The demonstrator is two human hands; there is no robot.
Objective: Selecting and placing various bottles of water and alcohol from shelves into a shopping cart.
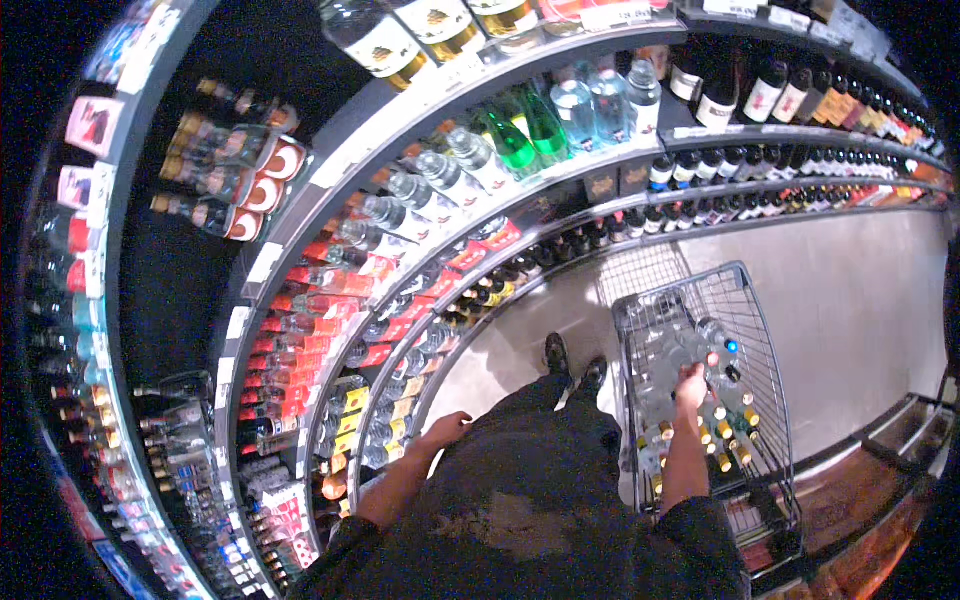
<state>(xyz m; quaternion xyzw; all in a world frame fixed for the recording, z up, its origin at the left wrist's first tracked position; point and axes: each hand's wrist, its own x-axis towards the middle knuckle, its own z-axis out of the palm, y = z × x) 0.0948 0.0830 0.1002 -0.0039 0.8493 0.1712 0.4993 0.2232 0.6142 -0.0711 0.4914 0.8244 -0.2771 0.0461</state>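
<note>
My right hand (691, 384) reaches down into a metal wire shopping cart (768, 350) on my right. Its fingers are closed at a clear bottle (678, 352) among several others standing upright in the cart; the exact grip is small and partly hidden. A red cap and a blue cap (732, 347) show close beside that hand. Nearer to me in the cart stand several bottles with gold caps (724, 463). My left hand (450, 429) hangs at my left side, away from the shelves, with loose fingers and nothing seen in it.
Curved shelves (400, 262) of bottles run along my left and ahead, with green bottles (528, 132) and red-labelled bottles (300, 330) on them. My shoes (592, 374) stand on the grey floor (850, 290) beside the cart. A brown wooden display (860, 500) lies at the lower right.
</note>
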